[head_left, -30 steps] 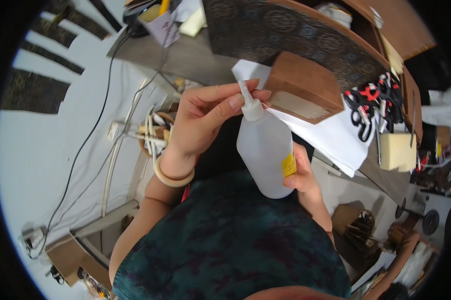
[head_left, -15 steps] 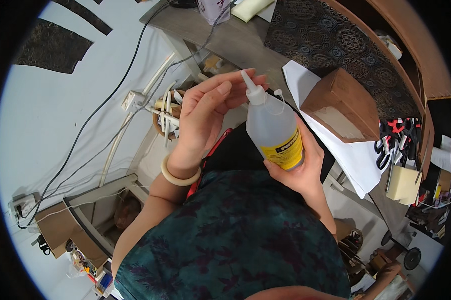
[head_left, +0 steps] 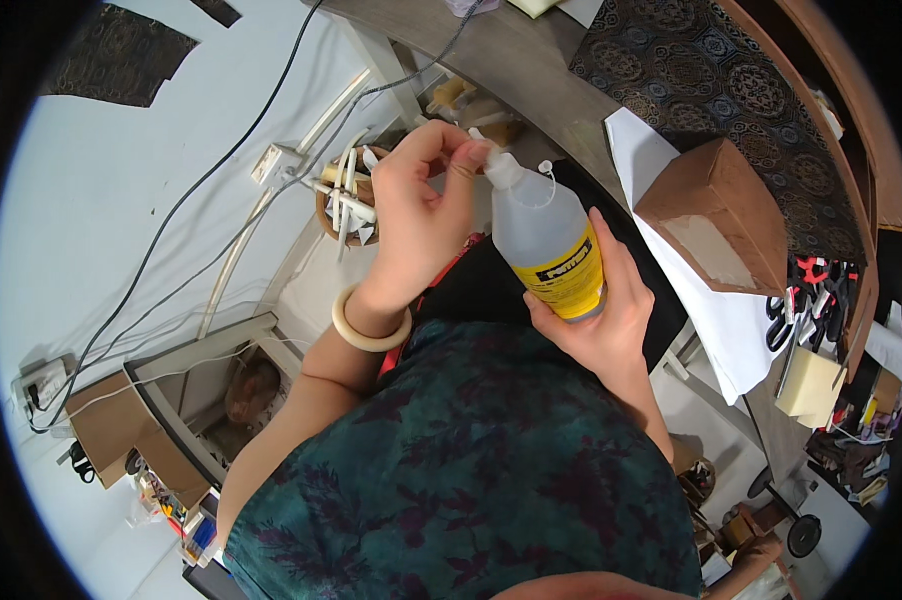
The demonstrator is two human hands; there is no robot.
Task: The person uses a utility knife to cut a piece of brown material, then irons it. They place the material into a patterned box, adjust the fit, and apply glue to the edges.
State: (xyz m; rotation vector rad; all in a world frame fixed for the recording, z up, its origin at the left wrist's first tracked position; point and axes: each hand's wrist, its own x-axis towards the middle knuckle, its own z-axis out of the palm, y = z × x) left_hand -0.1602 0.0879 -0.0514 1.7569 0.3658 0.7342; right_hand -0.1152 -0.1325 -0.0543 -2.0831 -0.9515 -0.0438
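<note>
My right hand (head_left: pixel 611 310) wraps round the lower part of a translucent plastic squeeze bottle (head_left: pixel 541 225) with a yellow label, holding it tilted in front of my lap. Thumb and fingers of my left hand (head_left: pixel 423 205) are pinched on the white nozzle (head_left: pixel 476 134) at the bottle's top; its tip pokes out beyond them. A small white tethered cap (head_left: pixel 546 168) hangs free beside the bottle's neck. A cream bangle (head_left: pixel 356 335) sits on my left wrist. The liquid level inside the bottle is hard to make out.
On the desk (head_left: pixel 541 85) a brown angular box (head_left: pixel 741 215) rests on white paper (head_left: pixel 686 320). Black-handled tools (head_left: pixel 811 310) and a pale yellow block (head_left: pixel 808 385) lie to the right. A basket (head_left: pixel 326 215) stands by the left wall, below loose cables (head_left: pixel 201 170).
My left hand has gone from loosely open beside the nozzle to closing its fingertips on it. The bottle stays in my right hand. The whole view has shifted slightly.
</note>
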